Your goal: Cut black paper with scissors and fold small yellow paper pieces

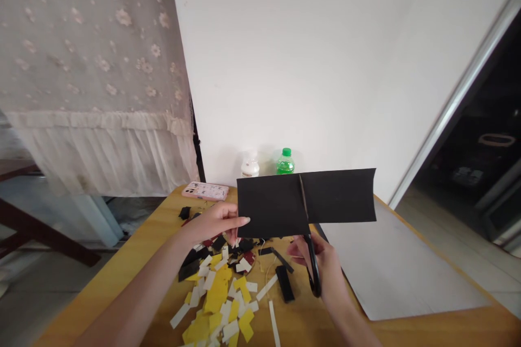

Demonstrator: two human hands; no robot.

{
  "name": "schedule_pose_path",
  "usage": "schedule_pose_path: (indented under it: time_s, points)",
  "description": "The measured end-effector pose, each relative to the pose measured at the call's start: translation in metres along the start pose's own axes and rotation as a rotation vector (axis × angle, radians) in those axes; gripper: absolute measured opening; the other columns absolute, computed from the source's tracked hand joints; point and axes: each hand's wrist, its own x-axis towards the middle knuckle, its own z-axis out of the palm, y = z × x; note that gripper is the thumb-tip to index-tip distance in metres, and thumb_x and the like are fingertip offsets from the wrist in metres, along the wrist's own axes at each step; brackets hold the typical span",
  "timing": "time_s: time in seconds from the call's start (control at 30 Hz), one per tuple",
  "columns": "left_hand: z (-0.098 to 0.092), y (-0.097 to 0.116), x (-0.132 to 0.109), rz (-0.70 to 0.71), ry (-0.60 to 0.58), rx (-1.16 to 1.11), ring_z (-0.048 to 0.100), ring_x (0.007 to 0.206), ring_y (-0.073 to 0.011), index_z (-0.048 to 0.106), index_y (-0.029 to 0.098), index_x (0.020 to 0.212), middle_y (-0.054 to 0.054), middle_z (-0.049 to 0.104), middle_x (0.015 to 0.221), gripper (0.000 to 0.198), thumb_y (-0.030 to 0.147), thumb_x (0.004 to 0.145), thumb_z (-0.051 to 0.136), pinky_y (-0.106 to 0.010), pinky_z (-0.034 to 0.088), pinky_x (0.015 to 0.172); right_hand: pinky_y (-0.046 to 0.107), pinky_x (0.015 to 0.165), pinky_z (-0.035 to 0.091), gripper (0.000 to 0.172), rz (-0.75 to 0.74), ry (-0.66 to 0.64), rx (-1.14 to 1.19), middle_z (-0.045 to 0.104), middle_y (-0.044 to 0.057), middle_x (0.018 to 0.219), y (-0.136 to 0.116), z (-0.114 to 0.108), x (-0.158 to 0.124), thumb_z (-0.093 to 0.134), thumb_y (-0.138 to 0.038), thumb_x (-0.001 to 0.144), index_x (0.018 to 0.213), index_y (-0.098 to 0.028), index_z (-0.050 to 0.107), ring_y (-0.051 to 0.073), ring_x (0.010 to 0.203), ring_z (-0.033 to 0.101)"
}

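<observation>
My left hand (215, 222) pinches the left edge of a black paper sheet (268, 206), holding it upright above the wooden table (134, 260). My right hand (325, 268) grips black-handled scissors (311, 252), whose blades run up into the sheet near its middle. The sheet's right half sticks out past the cut. Below the hands lies a heap of yellow, white and black paper scraps (220, 295).
A large white sheet (399, 265) covers the table's right side. A pink phone (205, 191), a white bottle (249, 165) and a green bottle (285, 161) stand at the far edge by the wall. A lace curtain (93, 76) hangs at left.
</observation>
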Motion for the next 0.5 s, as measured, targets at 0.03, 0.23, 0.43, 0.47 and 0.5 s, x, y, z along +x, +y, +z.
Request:
schedule_pose_path:
  time_s: [0.03,0.23,0.43,0.47,0.5]
  points:
    - [0.000,0.000,0.000,0.001,0.004,0.002,0.066,0.047,-0.0150,0.053,0.019,0.069,0.004,0.064,0.052,0.045,0.058,0.072,0.075,-0.025,0.049,0.048,0.037,0.065,0.059,0.055,-0.005,0.002,0.001,0.069,0.006,0.063,0.000,0.000,-0.001,0.082,-0.067,0.053,0.071,-0.017,0.066,0.026,0.064,0.069]
    - [-0.001,0.004,0.000,0.003,0.010,0.020,0.063,0.046,-0.0133,0.055,0.019,0.069,0.005,0.063,0.051,0.042,0.056,0.073,0.074,-0.024,0.046,0.047,0.031,0.059,0.056,0.062,-0.007,-0.037,0.005,0.063,0.002,0.069,-0.011,0.002,-0.011,0.079,-0.074,0.055,0.076,-0.017,0.066,0.016,0.057,0.059]
    - [-0.002,0.006,-0.001,-0.013,0.019,0.036,0.056,0.042,-0.0108,0.053,0.020,0.065,0.005,0.061,0.048,0.042,0.055,0.074,0.074,-0.023,0.039,0.044,0.024,0.056,0.050,0.070,-0.024,-0.057,-0.004,0.064,0.003,0.081,-0.014,0.001,-0.011,0.075,-0.079,0.056,0.090,-0.019,0.069,0.017,0.070,0.056]
    - [-0.003,0.006,-0.001,-0.017,0.015,0.036,0.056,0.042,-0.0108,0.053,0.020,0.065,0.004,0.061,0.049,0.042,0.055,0.073,0.075,-0.023,0.038,0.043,0.025,0.058,0.050,0.071,-0.028,-0.061,-0.006,0.065,0.003,0.085,-0.014,0.001,-0.012,0.074,-0.079,0.057,0.093,-0.019,0.069,0.017,0.072,0.056]
    - [-0.003,0.007,-0.001,-0.022,0.011,0.037,0.056,0.042,-0.0109,0.054,0.020,0.065,0.005,0.061,0.049,0.042,0.055,0.073,0.075,-0.022,0.038,0.043,0.025,0.060,0.050,0.069,-0.035,-0.069,-0.009,0.066,0.003,0.086,-0.014,0.001,-0.012,0.073,-0.079,0.059,0.094,-0.019,0.070,0.017,0.072,0.056]
